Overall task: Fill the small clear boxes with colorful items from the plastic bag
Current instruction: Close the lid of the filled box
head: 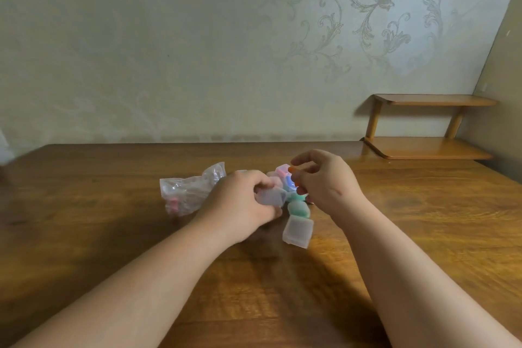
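Observation:
My left hand [241, 203] grips a small clear box [271, 196] just above the wooden table [395, 234]. My right hand [324, 181] pinches a small orange item [292, 169] between its fingertips, right beside that box. Between the hands lies a cluster of small boxes showing pink [282, 170], blue [289, 181] and green [298, 209] contents. One more clear box [298, 232] lies nearest me, with no color showing in it. The crumpled plastic bag [189, 191] lies left of my left hand, with a pink item visible inside.
A two-tier wooden corner shelf [429, 147] stands at the table's back right against the papered wall. Bare table top stretches in front of the boxes and to both sides of my arms.

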Available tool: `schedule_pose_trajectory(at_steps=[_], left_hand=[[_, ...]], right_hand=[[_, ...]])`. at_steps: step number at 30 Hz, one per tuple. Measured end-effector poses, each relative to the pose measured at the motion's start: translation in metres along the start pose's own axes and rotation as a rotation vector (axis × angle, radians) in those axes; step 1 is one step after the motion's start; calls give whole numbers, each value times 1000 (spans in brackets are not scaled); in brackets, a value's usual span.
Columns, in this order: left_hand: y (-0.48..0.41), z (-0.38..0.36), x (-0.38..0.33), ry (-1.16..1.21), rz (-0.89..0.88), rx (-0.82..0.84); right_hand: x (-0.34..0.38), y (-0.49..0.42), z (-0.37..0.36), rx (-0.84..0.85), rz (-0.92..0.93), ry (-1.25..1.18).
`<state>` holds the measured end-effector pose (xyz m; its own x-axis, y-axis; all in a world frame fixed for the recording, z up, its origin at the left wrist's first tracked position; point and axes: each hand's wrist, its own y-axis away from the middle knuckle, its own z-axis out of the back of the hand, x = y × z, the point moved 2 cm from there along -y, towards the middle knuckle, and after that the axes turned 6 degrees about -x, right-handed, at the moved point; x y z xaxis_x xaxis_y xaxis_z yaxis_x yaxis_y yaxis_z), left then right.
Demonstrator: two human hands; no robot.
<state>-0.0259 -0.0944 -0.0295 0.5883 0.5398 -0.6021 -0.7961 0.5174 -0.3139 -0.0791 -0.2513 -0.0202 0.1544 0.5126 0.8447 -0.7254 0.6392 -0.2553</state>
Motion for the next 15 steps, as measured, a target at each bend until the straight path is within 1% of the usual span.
schedule_pose_trajectory(at_steps=[3,8,12,15], left_hand=[[1,15,15,83,56,-21],[4,30,39,281,61,-93],[5,27,44,497,109,-79],[5,28,43,731,182,-86]], right_hand=[[7,7,-9,50,20,-22],[15,19,-22,106,44,0],[16,26,-28,146,97,14],[17,27,-31,136,141,33]])
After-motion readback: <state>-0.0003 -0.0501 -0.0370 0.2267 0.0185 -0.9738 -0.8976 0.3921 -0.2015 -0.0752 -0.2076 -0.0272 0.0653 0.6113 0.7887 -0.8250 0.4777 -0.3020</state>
